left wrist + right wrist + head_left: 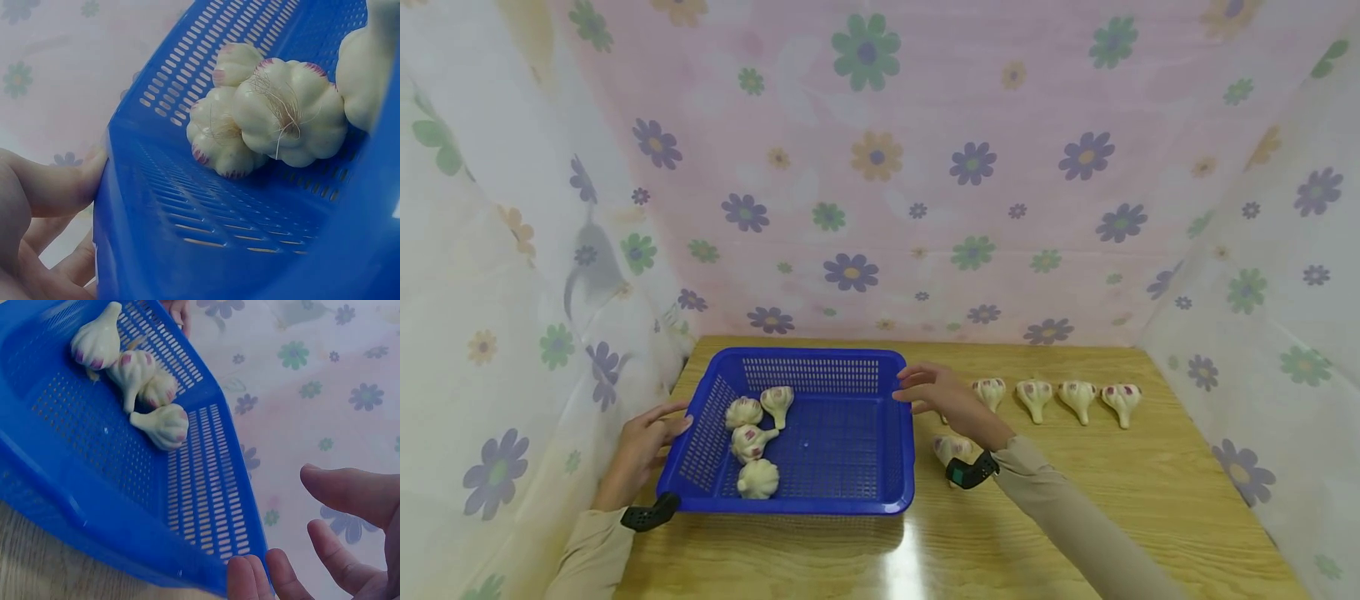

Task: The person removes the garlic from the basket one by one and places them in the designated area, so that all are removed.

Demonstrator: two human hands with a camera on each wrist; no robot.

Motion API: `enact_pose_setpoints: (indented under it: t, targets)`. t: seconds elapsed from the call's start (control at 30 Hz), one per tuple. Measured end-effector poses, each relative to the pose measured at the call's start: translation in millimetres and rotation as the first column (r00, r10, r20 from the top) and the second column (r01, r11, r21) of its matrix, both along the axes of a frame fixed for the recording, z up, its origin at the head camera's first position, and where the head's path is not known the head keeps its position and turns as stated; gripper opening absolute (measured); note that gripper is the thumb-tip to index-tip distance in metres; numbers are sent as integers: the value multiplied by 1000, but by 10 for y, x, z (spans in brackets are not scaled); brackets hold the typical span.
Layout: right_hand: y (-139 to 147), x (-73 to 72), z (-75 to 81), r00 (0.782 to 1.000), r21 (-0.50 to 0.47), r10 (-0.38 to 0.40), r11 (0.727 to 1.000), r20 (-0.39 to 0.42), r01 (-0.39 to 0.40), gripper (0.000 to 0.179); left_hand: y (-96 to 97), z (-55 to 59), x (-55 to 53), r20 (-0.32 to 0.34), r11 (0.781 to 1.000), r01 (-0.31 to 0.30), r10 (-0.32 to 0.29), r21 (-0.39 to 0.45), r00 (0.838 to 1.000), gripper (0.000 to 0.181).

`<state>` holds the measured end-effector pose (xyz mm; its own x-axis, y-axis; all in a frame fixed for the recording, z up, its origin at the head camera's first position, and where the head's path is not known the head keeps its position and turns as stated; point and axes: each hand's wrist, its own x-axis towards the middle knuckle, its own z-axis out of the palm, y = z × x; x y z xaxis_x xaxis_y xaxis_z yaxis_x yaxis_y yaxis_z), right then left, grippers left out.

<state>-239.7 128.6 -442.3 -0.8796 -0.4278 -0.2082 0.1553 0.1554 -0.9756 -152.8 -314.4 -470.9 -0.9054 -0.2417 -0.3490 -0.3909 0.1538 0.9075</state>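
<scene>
A blue plastic basket (pixel 820 505) with slotted walls stands at the left of the wooden table. Several garlic bulbs (pixel 758 479) lie together in its left half; in the left wrist view one bulb (pixel 290 112) shows its roots. At the basket's left side my left hand (pixel 638 454) holds the rim, thumb against the edge and the other fingers partly hidden behind the wall. By the right rim is my right hand (pixel 951 402), its fingers spread and nothing held. Its fingertips (pixel 244 575) overlap the rim in the right wrist view.
A row of several garlic bulbs (pixel 1078 400) lies behind and right of my right hand. Another bulb (pixel 953 450) sits under my right wrist, partly covered by the wrist camera (pixel 972 471). Flowered cloth (pixel 917 208) encloses the wooden table (pixel 1075 500) at the back and sides.
</scene>
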Motion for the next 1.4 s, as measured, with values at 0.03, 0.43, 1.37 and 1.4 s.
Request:
enact_pose_setpoints:
  t: [0.03, 0.43, 1.37, 1.4]
  targets:
    - [-33, -9, -2, 1000, -15, 4, 1000, 10, -4, 42, -2, -5, 0, 0, 1000, 0, 0, -2, 1000, 60]
    - [-444, -116, -1, 998, -60, 52, 997, 43, -49, 41, 0, -14, 1, -14, 999, -5, 4, -36, 1000, 58]
    - [-1186, -341, -279, 979, -39, 151, 988, 135, -147, 54, 20, -22, -12, -3, 999, -34, 34, -43, 999, 55]
    - [-1221, -348, -296, 979, -39, 151, 988, 139, -147, 54, 19, -17, -15, -5, 999, -36, 36, -38, 999, 54]
